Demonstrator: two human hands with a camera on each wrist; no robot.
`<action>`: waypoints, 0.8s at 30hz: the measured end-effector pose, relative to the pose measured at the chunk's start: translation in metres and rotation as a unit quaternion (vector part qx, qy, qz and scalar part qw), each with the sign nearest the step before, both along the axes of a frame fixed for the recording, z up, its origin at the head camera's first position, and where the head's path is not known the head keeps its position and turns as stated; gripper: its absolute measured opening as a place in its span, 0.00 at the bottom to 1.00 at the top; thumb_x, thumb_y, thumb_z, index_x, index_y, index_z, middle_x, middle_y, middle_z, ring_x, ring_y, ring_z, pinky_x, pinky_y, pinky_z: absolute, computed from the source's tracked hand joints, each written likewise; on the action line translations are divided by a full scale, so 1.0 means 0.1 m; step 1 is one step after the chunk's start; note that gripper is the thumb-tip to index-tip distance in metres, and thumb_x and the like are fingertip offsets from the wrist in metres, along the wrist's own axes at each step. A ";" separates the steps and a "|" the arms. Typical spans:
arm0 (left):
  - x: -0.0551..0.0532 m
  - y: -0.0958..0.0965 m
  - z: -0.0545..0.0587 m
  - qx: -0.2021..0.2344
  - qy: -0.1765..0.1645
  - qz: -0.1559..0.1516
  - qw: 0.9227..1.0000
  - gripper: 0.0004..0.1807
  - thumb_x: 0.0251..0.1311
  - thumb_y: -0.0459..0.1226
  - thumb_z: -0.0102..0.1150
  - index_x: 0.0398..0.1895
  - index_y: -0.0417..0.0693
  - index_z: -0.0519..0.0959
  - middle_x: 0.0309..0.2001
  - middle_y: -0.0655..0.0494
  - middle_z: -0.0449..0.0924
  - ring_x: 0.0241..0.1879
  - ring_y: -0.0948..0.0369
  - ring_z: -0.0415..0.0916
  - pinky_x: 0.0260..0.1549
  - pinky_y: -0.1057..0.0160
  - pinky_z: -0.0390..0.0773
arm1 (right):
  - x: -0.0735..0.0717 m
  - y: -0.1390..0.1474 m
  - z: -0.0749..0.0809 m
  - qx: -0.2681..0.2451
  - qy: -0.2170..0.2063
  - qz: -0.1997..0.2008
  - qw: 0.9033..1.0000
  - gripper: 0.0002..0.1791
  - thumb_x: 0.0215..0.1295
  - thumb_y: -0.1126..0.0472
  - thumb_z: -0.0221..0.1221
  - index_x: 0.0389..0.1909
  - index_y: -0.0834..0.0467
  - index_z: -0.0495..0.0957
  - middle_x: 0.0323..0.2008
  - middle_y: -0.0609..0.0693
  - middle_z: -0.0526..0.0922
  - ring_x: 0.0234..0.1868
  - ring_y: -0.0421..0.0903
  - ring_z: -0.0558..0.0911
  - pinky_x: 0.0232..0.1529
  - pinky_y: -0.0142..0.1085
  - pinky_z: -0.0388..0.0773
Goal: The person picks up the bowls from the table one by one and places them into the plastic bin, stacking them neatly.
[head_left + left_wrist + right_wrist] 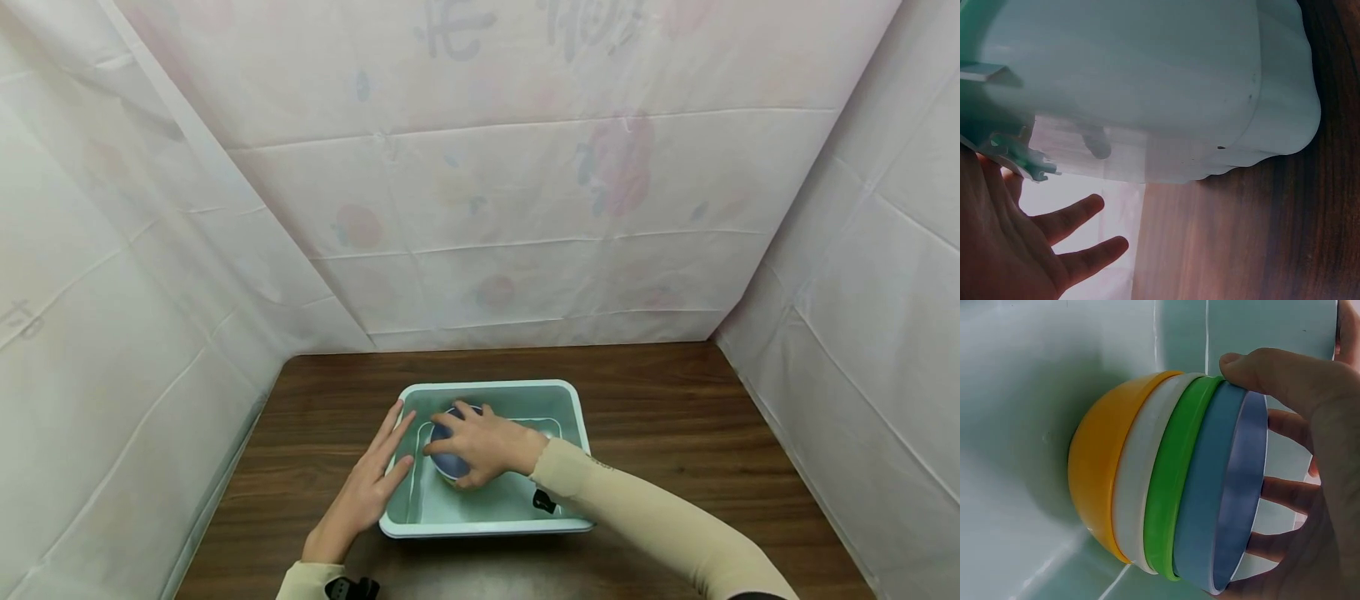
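Note:
Inside a pale green plastic tub (491,528) is a stack of nested bowls, with a blue bowl (1202,487) innermost. Around it sit a green bowl (1172,494), a white bowl (1136,481) and, outermost, an orange bowl (1099,469). My right hand (487,442) reaches over the stack and grips it at the rim, thumb on one side and spread fingers across the other. My left hand (363,487) rests at the tub's left rim, its fingers straight and spread. The left wrist view shows the tub's outer wall (1166,81) beside that hand.
The tub stands on a dark wood-grain table (675,433). Pale printed sheeting (495,192) hangs behind the table and along both sides. A small black device (544,501) sits at the right wrist, over the tub.

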State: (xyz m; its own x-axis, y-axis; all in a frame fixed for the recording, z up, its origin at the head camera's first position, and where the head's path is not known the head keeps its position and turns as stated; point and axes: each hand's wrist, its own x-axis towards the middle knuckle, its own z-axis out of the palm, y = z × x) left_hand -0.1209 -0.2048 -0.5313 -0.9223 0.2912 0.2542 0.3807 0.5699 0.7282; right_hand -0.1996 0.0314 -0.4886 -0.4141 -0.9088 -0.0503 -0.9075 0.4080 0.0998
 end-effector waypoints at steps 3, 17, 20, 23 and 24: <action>0.00 0.00 0.00 -0.002 -0.001 0.001 1.000 0.31 0.80 0.41 0.46 0.82 0.47 0.57 0.85 0.48 0.41 0.80 0.39 0.49 0.66 0.26 0.60 | 0.00 0.00 0.00 -0.002 -0.002 -0.002 1.000 0.37 0.61 0.32 0.65 0.72 0.32 0.70 0.76 0.53 0.65 0.69 0.64 0.72 0.47 0.61 0.84; 0.00 -0.01 0.01 -0.001 0.000 -0.003 1.000 0.31 0.80 0.41 0.47 0.82 0.47 0.57 0.85 0.48 0.40 0.80 0.39 0.49 0.66 0.26 0.61 | 0.04 0.01 0.01 -0.004 -0.010 -0.012 1.000 0.36 0.63 0.33 0.64 0.72 0.33 0.70 0.76 0.53 0.65 0.70 0.65 0.72 0.49 0.62 0.83; -0.01 -0.01 0.01 -0.001 0.000 -0.002 1.000 0.31 0.80 0.41 0.46 0.82 0.48 0.57 0.85 0.49 0.40 0.80 0.39 0.49 0.65 0.26 0.61 | 0.04 0.01 0.02 0.000 -0.018 -0.018 1.000 0.36 0.64 0.34 0.64 0.73 0.33 0.69 0.77 0.53 0.64 0.71 0.64 0.71 0.49 0.62 0.83; -0.01 -0.01 0.01 -0.004 -0.002 0.001 1.000 0.31 0.80 0.42 0.46 0.82 0.48 0.57 0.85 0.50 0.40 0.80 0.39 0.49 0.65 0.26 0.61 | 0.04 0.00 0.01 0.006 -0.023 -0.025 0.999 0.36 0.64 0.34 0.63 0.73 0.32 0.68 0.77 0.53 0.63 0.72 0.64 0.70 0.50 0.63 0.82; -0.01 -0.01 0.01 -0.003 -0.003 0.000 1.000 0.31 0.80 0.42 0.46 0.82 0.48 0.56 0.85 0.50 0.40 0.80 0.39 0.49 0.66 0.26 0.61 | 0.05 0.00 0.01 0.008 -0.025 -0.026 0.999 0.36 0.65 0.34 0.63 0.73 0.32 0.68 0.77 0.53 0.63 0.72 0.65 0.70 0.51 0.63 0.82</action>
